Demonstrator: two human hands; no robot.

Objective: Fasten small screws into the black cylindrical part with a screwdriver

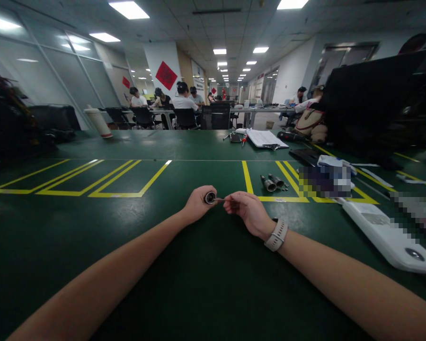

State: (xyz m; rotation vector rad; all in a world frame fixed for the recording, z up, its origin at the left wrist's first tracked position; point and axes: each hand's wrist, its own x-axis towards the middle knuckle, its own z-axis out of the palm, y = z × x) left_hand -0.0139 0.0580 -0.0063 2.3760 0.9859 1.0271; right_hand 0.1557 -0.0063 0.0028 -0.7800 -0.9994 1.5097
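Note:
My left hand (199,202) is closed around a small dark metal cylinder (210,197), its round open end turned toward me. Between the fingertips of my right hand (246,210) is a thin metal rod (220,199). The rod's tip reaches the cylinder's open end; whether it touches the inside, I cannot tell. Both hands are just above the green table (184,270). To the right of my hands, inside a yellow-taped box, lie two similar metal cylinders (269,184) beside several tiny metal pieces (286,187).
A clipboard with papers (266,138) and a red-handled tool (244,140) lie farther back. At the right are a white device (386,237) and a dark pouch. A pale cup (99,122) stands back left. Several people sit at tables beyond.

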